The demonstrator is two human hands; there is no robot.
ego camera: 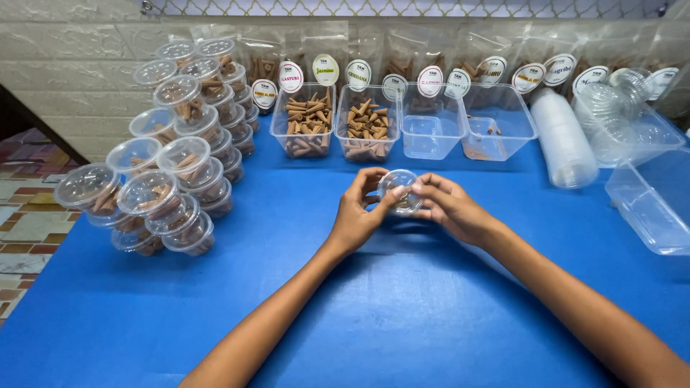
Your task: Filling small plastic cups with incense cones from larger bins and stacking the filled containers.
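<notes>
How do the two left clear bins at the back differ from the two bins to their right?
The two left bins are heaped with brown cone-shaped sticks; the two right bins are nearly bare, one apparently empty, the other holding a few brown bits. The left pair's contents hide their floors; the right pair's blue-tinted floors show through. All four are clear, squarish plastic tubs standing upright in a row on the blue table.

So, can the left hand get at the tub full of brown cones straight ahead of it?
Probably yes: the left hand shares a small clear cup, but only bare blue table lies before that tub.
</notes>
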